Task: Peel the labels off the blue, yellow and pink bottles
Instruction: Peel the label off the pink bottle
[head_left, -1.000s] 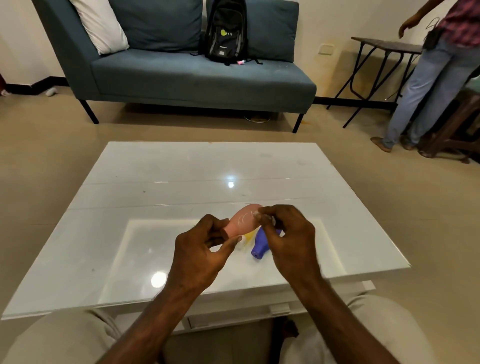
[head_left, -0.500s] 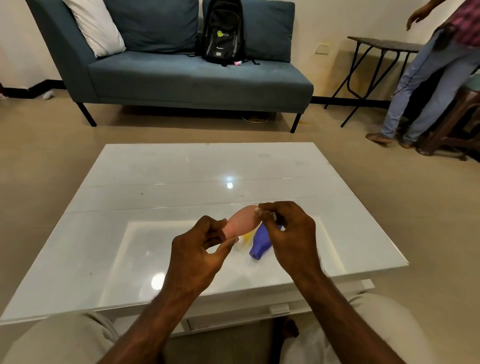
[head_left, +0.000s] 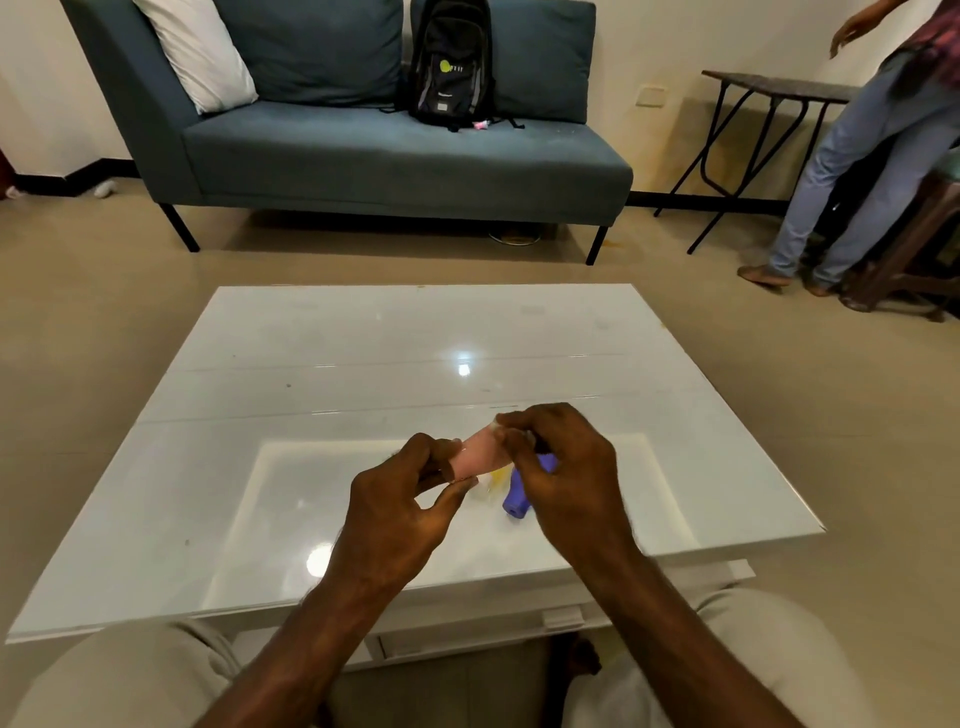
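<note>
A small pink bottle (head_left: 482, 451) is held lying sideways above the white table (head_left: 311, 374). My left hand (head_left: 400, 506) pinches its near end between thumb and fingers. My right hand (head_left: 558, 475) is closed on its far end, fingertips at the bottle's top edge where a pale bit of label shows. Under my right hand a blue bottle (head_left: 517, 496) lies on the table, partly hidden. Beside it, only a sliver of the yellow bottle (head_left: 496, 477) shows.
A blue-grey sofa (head_left: 395, 156) with a black backpack (head_left: 451, 62) stands beyond the table. At the far right a person (head_left: 872, 156) stands by a black folding table (head_left: 774, 88). My knees sit just under the table's near edge.
My hands and the pink bottle stay in nearly the same place. My right fingertips have shifted slightly along the bottle's far end. The person at the right has moved a little.
</note>
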